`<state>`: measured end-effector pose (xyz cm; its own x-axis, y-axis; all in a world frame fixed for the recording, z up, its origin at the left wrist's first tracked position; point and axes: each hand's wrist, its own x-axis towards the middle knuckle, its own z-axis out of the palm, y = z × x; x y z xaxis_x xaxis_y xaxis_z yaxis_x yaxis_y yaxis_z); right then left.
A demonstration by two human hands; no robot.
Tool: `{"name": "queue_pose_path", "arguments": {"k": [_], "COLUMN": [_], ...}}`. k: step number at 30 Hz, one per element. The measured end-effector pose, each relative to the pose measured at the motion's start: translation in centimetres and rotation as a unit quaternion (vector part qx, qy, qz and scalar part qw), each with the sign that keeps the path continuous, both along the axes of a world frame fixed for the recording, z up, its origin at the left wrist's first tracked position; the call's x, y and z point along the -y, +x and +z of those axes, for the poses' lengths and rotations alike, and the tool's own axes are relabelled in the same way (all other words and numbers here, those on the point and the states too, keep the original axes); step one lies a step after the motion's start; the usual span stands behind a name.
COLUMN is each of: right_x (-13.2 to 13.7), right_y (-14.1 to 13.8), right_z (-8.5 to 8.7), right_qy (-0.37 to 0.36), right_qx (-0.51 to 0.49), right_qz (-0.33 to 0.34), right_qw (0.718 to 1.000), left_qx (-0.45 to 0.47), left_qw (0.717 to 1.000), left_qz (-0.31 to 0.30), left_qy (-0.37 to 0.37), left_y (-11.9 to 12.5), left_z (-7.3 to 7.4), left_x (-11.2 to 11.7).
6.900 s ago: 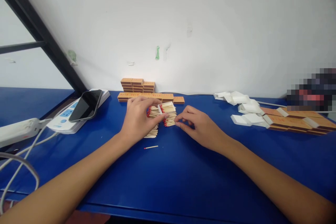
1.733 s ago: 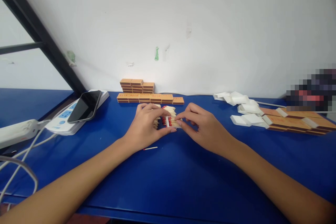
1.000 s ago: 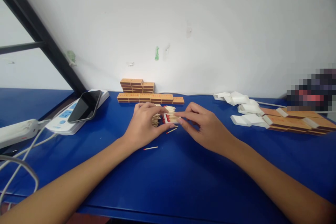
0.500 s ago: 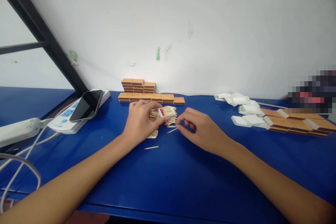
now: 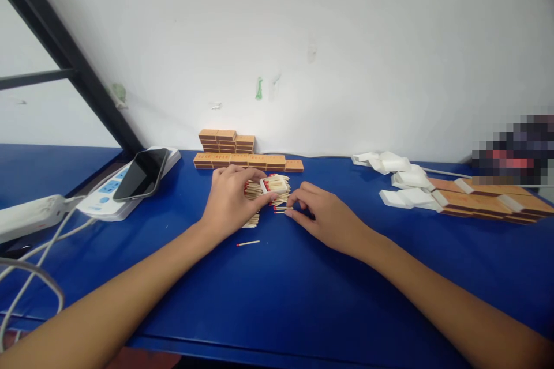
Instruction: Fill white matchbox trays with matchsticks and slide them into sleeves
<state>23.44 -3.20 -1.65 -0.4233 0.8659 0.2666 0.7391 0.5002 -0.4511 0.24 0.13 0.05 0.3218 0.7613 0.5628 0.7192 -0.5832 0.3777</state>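
Two pinches, left hand wider on tray, right hand apparently on match.

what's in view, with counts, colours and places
wall: one, white, back
table: one, blue, front
matchboxes: many, orange, back, right
loose trays: several, white, right
power strips: two, white, left
phone: one, black, atop power strip
cables: several, whitish, left, right
frame: one, black, left
scraps: several, green or whitish, wall
blurred patch: one, dark, right
matches: many, red-tipped, centre
match tray: one, white, centre
left hand: one, holding match tray
right hand: one, at matches
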Motion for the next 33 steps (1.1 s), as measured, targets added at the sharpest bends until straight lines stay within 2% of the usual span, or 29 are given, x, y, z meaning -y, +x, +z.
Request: {"name": "queue_pose_path", "arguments": {"k": [23,29,33], "right_x": [-0.3,-0.2,-0.3], "right_y": [0.6,1.1,1.6], "right_z": [-0.1,0.5,1.2], "right_qy": [-0.009,-0.023,0.01], "right_qx": [-0.007,0.013,-0.012], "right_qz": [0.04,0.058,0.057], "right_qw": [0.999,0.998,0.998], "left_qx": [-0.002,-0.008,-0.019], "left_qw": [1.0,1.0,1.0], "left_qz": [-0.004,-0.003,0.0], "left_qy": [-0.008,-0.015,-0.021], "left_y": [-0.1,-0.2,-0.3], "left_z": [0.1,0.0,0.0], "left_x": [0.0,0.0,0.1]}}
